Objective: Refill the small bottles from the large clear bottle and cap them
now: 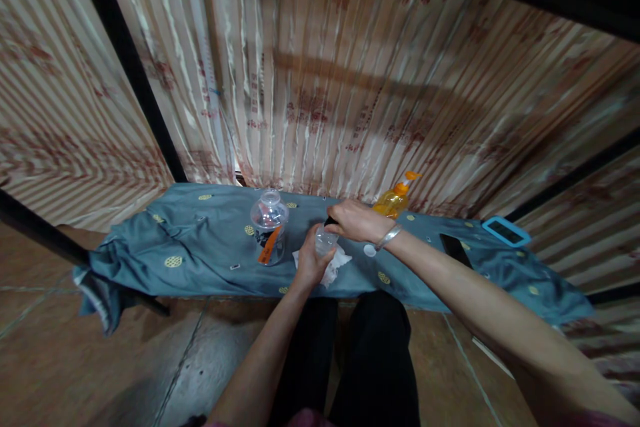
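Note:
My left hand [311,260] is wrapped around a small clear plastic container [325,240] just above the cloth. Over its mouth, my right hand [354,219], with a silver bangle at the wrist, is closed on a small black object [330,221]. Most of that object is hidden by the fingers, so its kind cannot be made out. Beneath the container lies a crumpled white tissue [336,268]. A small white round cap [369,250] rests on the cloth below my right wrist. To the left stands a larger clear plastic bottle [271,227] with an orange and black label.
A yellow pump bottle [391,202] stands behind my right hand. Farther right lie a black phone [456,250] and a blue-framed device [506,231]. The blue-green cloth [210,240] covers a narrow bench, backed by a patterned curtain [310,80] and dark metal posts [127,60].

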Demonstrator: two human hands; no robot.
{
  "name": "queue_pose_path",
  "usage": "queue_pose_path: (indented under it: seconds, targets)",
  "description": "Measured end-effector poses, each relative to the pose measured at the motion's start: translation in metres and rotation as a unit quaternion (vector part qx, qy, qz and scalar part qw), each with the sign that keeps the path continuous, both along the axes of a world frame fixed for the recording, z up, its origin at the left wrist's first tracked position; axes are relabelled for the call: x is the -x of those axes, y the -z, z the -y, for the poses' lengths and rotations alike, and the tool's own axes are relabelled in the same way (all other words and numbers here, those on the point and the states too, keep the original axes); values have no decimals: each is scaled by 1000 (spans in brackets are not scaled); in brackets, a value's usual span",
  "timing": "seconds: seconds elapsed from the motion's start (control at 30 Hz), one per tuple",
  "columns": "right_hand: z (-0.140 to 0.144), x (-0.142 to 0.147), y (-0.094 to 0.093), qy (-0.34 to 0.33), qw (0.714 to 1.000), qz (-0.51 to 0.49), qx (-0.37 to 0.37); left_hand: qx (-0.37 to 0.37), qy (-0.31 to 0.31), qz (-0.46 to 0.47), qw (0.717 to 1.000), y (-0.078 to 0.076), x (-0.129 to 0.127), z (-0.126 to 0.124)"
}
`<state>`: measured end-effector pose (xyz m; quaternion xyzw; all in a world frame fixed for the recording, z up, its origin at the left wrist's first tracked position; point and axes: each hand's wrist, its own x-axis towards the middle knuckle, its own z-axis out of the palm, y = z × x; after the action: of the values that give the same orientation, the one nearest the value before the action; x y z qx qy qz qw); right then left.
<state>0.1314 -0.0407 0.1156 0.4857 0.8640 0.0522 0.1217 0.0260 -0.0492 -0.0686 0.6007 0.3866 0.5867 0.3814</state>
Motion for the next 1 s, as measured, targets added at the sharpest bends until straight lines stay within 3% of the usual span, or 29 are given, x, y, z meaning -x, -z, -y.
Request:
queue_pose_path:
  seconds: [0.1,0.3,0.47,0.63,0.77,1.0]
  targets:
    - [0,1,0,25,999,3,-21,-1,1,-1,1000,-1,0,0]
    - [2,-3,-4,-8,1000,-20,9,-4,-3,-3,1000,2,-1,-1]
    - [1,-1,-3,29,999,-15,-20,-10,-1,-16,1000,1,0,-1]
    - [-1,-4,-4,-6,1000,-27,15,2,4,-13,1000,-1,0,1]
    - [-1,-5,-2,30,999,-14,-10,-7,3,-4,1000,-1,-1,1]
    - [0,-5,0,0,1000,-25,13,-10,0,-10,1000,0,0,1]
